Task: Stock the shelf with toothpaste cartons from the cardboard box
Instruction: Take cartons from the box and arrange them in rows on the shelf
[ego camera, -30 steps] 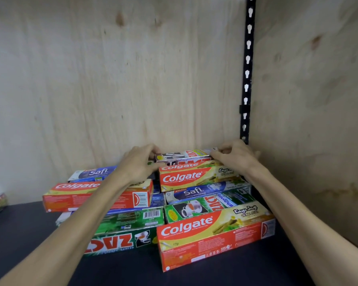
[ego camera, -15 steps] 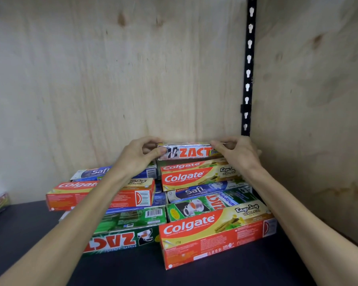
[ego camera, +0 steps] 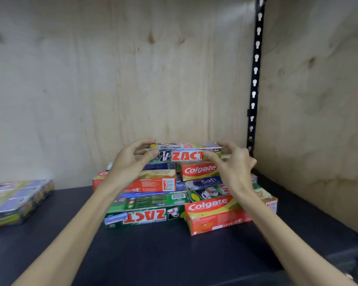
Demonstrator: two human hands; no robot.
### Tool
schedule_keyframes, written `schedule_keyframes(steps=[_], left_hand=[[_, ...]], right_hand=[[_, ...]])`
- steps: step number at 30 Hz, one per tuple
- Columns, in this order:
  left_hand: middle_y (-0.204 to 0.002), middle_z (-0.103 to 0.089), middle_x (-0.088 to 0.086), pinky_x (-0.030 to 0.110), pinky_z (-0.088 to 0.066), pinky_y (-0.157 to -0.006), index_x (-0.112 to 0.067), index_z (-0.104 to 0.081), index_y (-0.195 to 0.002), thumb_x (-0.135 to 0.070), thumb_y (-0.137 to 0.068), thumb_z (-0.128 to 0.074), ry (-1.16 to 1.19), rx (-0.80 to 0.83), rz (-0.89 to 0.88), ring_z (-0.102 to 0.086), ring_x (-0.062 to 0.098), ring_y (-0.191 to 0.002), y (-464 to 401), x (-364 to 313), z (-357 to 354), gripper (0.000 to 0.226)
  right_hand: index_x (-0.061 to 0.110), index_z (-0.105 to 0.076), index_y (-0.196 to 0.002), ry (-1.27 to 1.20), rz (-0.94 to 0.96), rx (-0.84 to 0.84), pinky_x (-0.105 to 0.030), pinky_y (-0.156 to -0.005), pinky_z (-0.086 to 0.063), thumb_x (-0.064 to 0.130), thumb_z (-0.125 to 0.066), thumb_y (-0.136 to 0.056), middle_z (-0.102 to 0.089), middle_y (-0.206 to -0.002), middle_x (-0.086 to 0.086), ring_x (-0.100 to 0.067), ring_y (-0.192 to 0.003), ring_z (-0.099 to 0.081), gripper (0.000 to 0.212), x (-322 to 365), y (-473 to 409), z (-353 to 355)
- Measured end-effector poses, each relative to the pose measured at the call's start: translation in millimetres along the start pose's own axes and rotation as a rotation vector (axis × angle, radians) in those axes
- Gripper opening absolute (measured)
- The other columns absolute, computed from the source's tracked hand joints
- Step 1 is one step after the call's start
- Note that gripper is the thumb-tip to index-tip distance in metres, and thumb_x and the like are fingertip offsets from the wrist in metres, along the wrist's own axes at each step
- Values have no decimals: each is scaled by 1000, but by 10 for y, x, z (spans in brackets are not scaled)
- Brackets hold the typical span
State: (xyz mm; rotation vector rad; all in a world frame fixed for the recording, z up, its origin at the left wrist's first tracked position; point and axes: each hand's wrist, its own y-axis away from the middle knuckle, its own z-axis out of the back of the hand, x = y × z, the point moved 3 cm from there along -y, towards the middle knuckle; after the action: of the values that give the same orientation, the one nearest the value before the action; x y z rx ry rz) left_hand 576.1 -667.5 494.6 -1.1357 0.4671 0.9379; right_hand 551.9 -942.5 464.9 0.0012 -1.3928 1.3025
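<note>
**A:** Head view first: where are you holding that silver Zact carton point(ego camera: 185, 153)?

**B:** You are holding it at the top of the right-hand stack, against the plywood back wall point(ego camera: 112, 89). Its long axis is running left to right, parallel to the wall, with the printed face turned toward you.

**A:** And the hands?

**B:** Your left hand point(ego camera: 132, 162) is pinching the left end, thumb on the front face and fingers curled over the top. Your right hand point(ego camera: 234, 164) is doing the same at the right end. Both are closed narrowly around the carton, one at each end, so neither is nearer than the other.

**A:** Is it sitting down yet?

**B:** I cannot tell for certain. It is lying just above the upper Colgate carton point(ego camera: 198, 171), level, and may already be touching it. I judge you are seating it square on the stack.

**A:** What does the coming move turn on?

**B:** On keeping that long axis lined up with the cartons beneath. The carton is overhanging leftward, toward the lower left-hand stack topped by the red carton point(ego camera: 149, 180), so a skewed release could be tipping it off that side. The black shelf upright point(ego camera: 254, 79) is standing close beside your right hand, leaving little room there.

**A:** And the cardboard box?

**B:** It is not showing in this view. A wrapped bundle of cartons point(ego camera: 17, 201) is lying well apart at the left of the dark shelf point(ego camera: 174, 254).
</note>
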Motion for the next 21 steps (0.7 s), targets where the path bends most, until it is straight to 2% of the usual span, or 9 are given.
schedule_keyframes(steps=[4, 7, 11, 13, 17, 19, 21], left_hand=[[-112, -71, -16, 22, -52, -91, -39, -66, -116, -29, -91, -72, -17, -35, -19, -64, 2, -104, 379, -97, 475, 28], [-111, -72, -9, 19, -53, -85, -33, -67, -121, -25, -91, -72, -15, -51, -4, -66, 8, -102, 705, -103, 855, 31], [-117, -70, -11, 11, -50, -86, -27, -66, -125, -21, -93, -70, -37, -87, 25, -64, 6, -107, 1180, -14, 1452, 32], [-117, -71, -11, 14, -50, -91, -28, -66, -125, -24, -94, -70, -54, -84, 73, -65, 5, -110, 1430, 95, 1785, 32], [-120, -70, -10, 31, -50, -104, -29, -66, -125, -33, -90, -72, -176, -28, 169, -64, 5, -115, 1907, 358, 2393, 36], [-123, -67, -10, 32, -50, -105, -28, -64, -127, -37, -87, -72, -262, -17, 230, -62, 1, -115, 2136, 476, 2659, 42], [-124, -66, -10, 34, -50, -105, -33, -63, -127, -35, -89, -73, -339, -8, 295, -64, 2, -113, 2311, 587, 2852, 39]], right_hand=[[27, -69, -122, -26, 42, 6, -38, -93, -23, 66, -75, -74, -72, -103, 7, -24, -116, -56, 62, 349, 444, -103], [29, -68, -121, -36, 52, 26, -37, -91, -22, 66, -75, -74, -71, -105, 5, -24, -118, -54, 61, 690, 740, -172], [26, -67, -121, -69, 78, 85, -38, -91, -25, 66, -76, -74, -68, -97, 11, -23, -113, -56, 63, 1182, 1197, -380], [26, -68, -118, -107, 83, 126, -43, -97, -31, 68, -76, -72, -70, -100, 10, -22, -112, -59, 62, 1383, 1439, -552], [29, -69, -109, -180, 9, 288, -50, -100, -40, 73, -78, -62, -71, -93, 10, -20, -103, -64, 65, 1627, 1901, -976], [27, -70, -106, -174, -3, 352, -52, -98, -42, 68, -84, -61, -70, -89, 11, -19, -98, -66, 62, 1775, 2097, -1155], [21, -72, -105, -168, -2, 419, -50, -100, -40, 57, -90, -60, -66, -79, 14, -18, -97, -65, 61, 1935, 2238, -1286]])
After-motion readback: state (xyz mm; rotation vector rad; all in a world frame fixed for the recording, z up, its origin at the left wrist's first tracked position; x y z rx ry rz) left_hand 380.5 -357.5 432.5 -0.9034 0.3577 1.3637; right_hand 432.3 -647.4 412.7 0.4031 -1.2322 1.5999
